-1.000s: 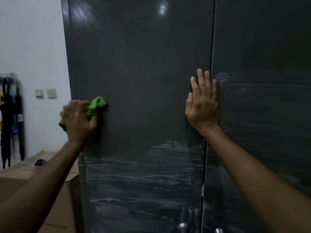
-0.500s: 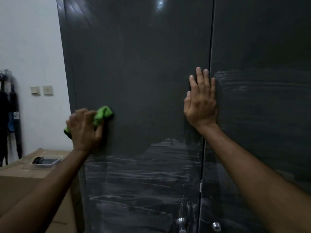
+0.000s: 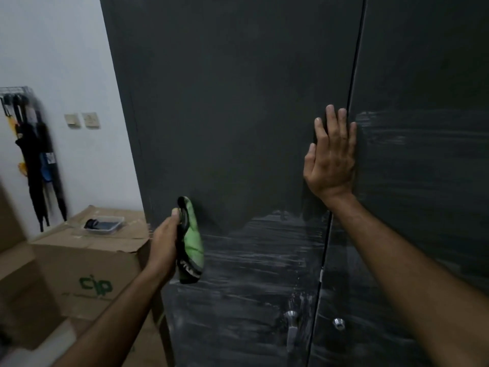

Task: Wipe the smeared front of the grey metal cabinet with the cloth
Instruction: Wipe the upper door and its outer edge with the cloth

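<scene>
The grey metal cabinet (image 3: 238,115) fills the view with two tall doors. Its upper left door looks plain dark, while whitish smears cover the lower left door and a band across the right door. My left hand (image 3: 165,243) holds the green cloth (image 3: 191,242) against the left door, at the top left edge of the smeared area. My right hand (image 3: 330,157) lies flat with straight fingers on the left door, right beside the seam between the doors.
Two small metal knobs (image 3: 291,315) sit low on either side of the door seam. A cardboard box (image 3: 87,260) with a clear tray on top stands left of the cabinet. Dark umbrellas (image 3: 34,165) hang on the white wall, near two switches (image 3: 82,120).
My left hand with the cloth has slid down and to the right, from the door's left edge to the top of the smeared area. My right hand has stayed flat in place.
</scene>
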`<state>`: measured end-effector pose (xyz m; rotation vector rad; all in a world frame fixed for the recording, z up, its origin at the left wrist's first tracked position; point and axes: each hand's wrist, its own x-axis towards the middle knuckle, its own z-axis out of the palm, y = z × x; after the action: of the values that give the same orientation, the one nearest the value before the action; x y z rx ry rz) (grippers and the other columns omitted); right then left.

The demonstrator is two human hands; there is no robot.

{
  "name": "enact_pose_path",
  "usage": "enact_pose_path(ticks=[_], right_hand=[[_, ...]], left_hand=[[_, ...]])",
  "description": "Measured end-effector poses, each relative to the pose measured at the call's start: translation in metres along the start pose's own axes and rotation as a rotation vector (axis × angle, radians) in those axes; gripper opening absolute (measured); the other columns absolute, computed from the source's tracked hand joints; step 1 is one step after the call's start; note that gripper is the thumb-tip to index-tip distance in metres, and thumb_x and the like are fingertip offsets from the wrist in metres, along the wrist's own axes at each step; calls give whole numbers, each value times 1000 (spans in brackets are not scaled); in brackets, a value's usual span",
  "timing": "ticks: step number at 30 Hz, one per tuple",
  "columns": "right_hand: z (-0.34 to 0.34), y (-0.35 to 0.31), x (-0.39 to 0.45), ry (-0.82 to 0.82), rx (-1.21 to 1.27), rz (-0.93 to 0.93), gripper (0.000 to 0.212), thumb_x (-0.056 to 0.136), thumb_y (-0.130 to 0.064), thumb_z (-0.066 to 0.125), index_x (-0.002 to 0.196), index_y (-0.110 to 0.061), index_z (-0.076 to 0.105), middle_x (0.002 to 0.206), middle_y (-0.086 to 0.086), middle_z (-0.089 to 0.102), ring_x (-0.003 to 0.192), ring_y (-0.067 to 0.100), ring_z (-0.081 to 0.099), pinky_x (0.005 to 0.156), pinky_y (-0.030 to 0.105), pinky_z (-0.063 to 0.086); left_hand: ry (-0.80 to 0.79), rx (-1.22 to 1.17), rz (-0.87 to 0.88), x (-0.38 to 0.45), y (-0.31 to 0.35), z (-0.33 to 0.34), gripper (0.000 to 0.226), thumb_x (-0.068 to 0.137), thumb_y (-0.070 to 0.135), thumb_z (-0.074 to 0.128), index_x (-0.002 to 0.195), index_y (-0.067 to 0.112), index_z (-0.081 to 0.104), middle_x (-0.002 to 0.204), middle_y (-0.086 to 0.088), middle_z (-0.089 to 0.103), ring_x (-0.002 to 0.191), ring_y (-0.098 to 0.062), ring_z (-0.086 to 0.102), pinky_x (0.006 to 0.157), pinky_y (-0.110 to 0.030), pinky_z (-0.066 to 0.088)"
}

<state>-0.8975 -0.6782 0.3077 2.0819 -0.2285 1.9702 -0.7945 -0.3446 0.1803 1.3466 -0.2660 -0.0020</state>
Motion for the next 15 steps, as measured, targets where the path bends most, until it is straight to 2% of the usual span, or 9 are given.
enact_pose_path(ticks=[2, 4, 5, 6, 8, 10, 12, 15], right_hand=[[-1, 0, 1, -16, 4, 4, 55, 98, -17, 49, 151, -6, 41, 166, 19, 27, 156, 38, 18, 127, 56, 13], [-2, 0, 1, -24, 5, 7, 55, 98, -17, 48, 151, -5, 41, 166, 19, 27, 156, 38, 19, 127, 56, 13], [-1, 0, 1, -27, 3, 8, 55, 98, -18, 48, 151, -6, 41, 166, 19, 27, 156, 38, 18, 127, 56, 13], [-1, 0, 0, -29, 3, 9, 54, 99, -18, 47, 151, -6, 41, 166, 19, 27, 156, 37, 18, 127, 56, 13], [-1, 0, 0, -31, 6, 7, 54, 99, -18, 47, 152, -7, 40, 166, 19, 27, 156, 37, 18, 127, 56, 13], [-1, 0, 0, -29, 11, 7, 54, 99, -18, 47, 151, -7, 40, 166, 19, 27, 156, 38, 18, 127, 56, 14], [0, 0, 0, -30, 19, 6, 54, 99, -17, 47, 151, -7, 40, 166, 19, 28, 156, 38, 19, 127, 56, 13], [0, 1, 0, -32, 22, 7, 54, 99, -17, 47, 151, -7, 40, 165, 19, 28, 155, 38, 20, 127, 57, 14]], left_hand=[[-132, -231, -352, -10, 10, 5, 60, 95, 69, 47, 108, 18, 76, 104, -11, 78, 88, -27, 74, 72, -34, 59], [-192, -339, -490, -14, 16, 7, 72, 79, 79, 53, 105, 18, 80, 104, -14, 79, 88, -28, 78, 75, -40, 60], [-222, -353, -494, -15, 17, 7, 69, 78, 75, 58, 103, 15, 81, 103, -16, 79, 88, -28, 79, 75, -41, 61], [-264, -339, -481, -17, 18, 6, 60, 82, 64, 64, 104, 11, 80, 103, -17, 78, 87, -29, 78, 73, -41, 62], [-342, -254, -456, -23, 19, 3, 40, 87, 28, 72, 117, 2, 72, 110, -19, 77, 89, -31, 78, 71, -38, 63], [-327, -149, -439, -26, 15, -1, 44, 85, 4, 68, 129, 1, 66, 115, -20, 76, 94, -34, 78, 71, -38, 64], [-328, -136, -408, -29, 14, -6, 44, 90, -9, 58, 130, 8, 65, 115, -20, 76, 98, -35, 77, 71, -39, 64], [-295, -146, -320, -29, 15, -18, 51, 92, -16, 52, 132, 12, 65, 118, -18, 76, 101, -34, 76, 73, -39, 64]])
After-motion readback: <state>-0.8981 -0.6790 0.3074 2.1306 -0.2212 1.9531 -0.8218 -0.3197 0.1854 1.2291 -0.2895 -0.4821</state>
